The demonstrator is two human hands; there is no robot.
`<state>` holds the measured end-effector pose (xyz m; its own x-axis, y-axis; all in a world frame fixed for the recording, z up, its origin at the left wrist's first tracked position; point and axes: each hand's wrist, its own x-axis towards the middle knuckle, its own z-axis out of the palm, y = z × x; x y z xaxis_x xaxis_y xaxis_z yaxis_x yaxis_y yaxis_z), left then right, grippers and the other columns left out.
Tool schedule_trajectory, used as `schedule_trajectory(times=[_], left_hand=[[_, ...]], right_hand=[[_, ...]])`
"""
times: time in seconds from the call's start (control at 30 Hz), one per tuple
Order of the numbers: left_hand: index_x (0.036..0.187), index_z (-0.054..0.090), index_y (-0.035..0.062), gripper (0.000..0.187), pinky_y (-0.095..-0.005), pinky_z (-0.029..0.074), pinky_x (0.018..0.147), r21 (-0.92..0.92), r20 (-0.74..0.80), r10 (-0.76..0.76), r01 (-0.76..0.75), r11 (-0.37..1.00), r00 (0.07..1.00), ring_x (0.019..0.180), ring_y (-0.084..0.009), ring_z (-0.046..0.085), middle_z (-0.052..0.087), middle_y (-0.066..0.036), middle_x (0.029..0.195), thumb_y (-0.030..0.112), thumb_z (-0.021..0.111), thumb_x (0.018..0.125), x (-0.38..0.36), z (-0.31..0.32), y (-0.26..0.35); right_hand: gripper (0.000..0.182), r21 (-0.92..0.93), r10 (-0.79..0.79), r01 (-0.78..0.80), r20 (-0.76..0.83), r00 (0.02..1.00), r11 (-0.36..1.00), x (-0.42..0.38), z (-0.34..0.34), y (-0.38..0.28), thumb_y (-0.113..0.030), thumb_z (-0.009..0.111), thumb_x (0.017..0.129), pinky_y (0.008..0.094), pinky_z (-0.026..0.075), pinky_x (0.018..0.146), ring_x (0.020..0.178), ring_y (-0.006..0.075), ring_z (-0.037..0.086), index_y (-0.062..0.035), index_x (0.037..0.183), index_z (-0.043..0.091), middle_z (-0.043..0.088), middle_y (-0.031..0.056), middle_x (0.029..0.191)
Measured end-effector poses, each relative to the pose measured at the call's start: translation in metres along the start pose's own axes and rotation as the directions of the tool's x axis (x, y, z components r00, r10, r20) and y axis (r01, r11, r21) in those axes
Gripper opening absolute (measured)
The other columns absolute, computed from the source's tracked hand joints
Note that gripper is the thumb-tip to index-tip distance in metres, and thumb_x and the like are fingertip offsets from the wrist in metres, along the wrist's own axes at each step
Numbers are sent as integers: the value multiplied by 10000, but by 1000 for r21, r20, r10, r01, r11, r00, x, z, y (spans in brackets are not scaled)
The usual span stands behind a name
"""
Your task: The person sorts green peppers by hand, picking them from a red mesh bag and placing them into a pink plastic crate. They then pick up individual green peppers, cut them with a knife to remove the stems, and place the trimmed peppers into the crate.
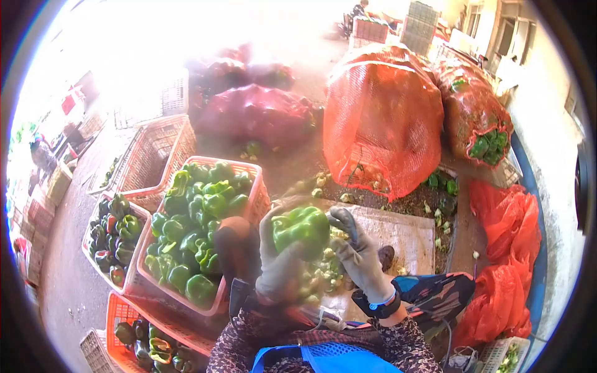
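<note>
A large green bell pepper [303, 229] is in my left hand [275, 264], which wears a pale grey glove. The thumb and fingers wrap round its left side and underside. Close to the pepper's right side is my right hand [362, 262], in a matching glove with dark fingertips. Its fingers are curled together; whatever they hold, if anything, is hidden. Below the hands, pale pepper trimmings [317, 283] lie in a blurred heap. To the left stands a pink crate [261, 186] full of green bell peppers.
A white crate [140, 283] and an orange crate [113, 323] hold darker peppers on the left. Ahead stands a large red mesh sack [385, 112], with another filled sack [469, 112] beside it. Crumpled red netting [497, 280] lies at right. A stacked crate [180, 149] stands behind.
</note>
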<state>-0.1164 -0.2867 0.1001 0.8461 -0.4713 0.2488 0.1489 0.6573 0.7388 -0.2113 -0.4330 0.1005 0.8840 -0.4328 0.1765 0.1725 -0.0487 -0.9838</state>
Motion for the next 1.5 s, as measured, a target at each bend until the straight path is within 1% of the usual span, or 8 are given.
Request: schedule_trajectory(times=[0.43,0.83,1.03,1.1,1.17,1.3,1.37,1.5], left_hand=[[1329,534,31,699,-374,530,987,799,-15,580,-339,497,815,1133,-211,642,667,-120,1208,383,894,844,-6,-146,152],[1196,695,66,264,-341,602,805,132,-780,204,-164,978,592,908,-164,690,713,-40,1077,273,662,1034,25,-286,88],[1505,500,51,585,-302,537,916,993,-30,611,91,-70,791,1044,-173,630,633,-78,1256,344,677,1030,12,-279,132],[1466,546,52,553,-338,543,920,898,-383,292,278,342,876,980,-204,652,685,-108,1128,393,649,1043,6,-252,131],[1443,570,68,475,-295,544,890,988,-95,440,138,-65,893,961,-162,669,707,-103,1098,320,658,1050,6,-261,103],[1284,654,88,256,-232,535,646,362,-602,257,-29,932,756,779,-80,654,725,-30,1039,151,675,1038,10,-273,93],[1215,664,99,192,-230,486,529,384,-681,379,-135,913,627,644,-82,623,700,-7,921,213,638,1062,-1,-260,118],[1251,652,94,255,-250,508,518,528,-639,505,-148,837,580,661,-97,647,687,-19,906,274,599,1079,-42,-242,157]], right_hand=[[248,331,191,-429,560,807,841,91,234,2,-248,628,984,251,452,481,601,97,569,-81,1167,642,617,4,803],[292,568,417,-622,462,783,539,101,297,112,-141,600,994,321,608,750,895,181,718,-23,1256,654,729,75,1062],[309,236,301,-319,108,947,918,115,311,127,-94,668,977,264,550,812,929,88,667,-102,1285,663,738,15,1094],[309,175,326,-344,127,937,922,116,317,135,-112,694,973,268,546,840,944,67,657,-126,1280,660,736,4,1095],[319,154,208,-231,150,967,961,108,319,139,-114,726,956,283,546,861,952,69,649,-110,1269,666,744,19,1088],[365,209,76,-100,119,990,973,117,304,121,-103,737,938,321,568,865,935,155,704,-108,1290,643,730,60,1137],[431,-333,-534,548,140,834,767,130,288,97,-124,749,922,370,596,853,958,300,732,-114,1330,608,689,108,1216],[640,-627,88,481,659,747,613,129,278,90,-276,792,904,449,567,1003,1264,354,632,-210,1490,545,536,149,1525]])
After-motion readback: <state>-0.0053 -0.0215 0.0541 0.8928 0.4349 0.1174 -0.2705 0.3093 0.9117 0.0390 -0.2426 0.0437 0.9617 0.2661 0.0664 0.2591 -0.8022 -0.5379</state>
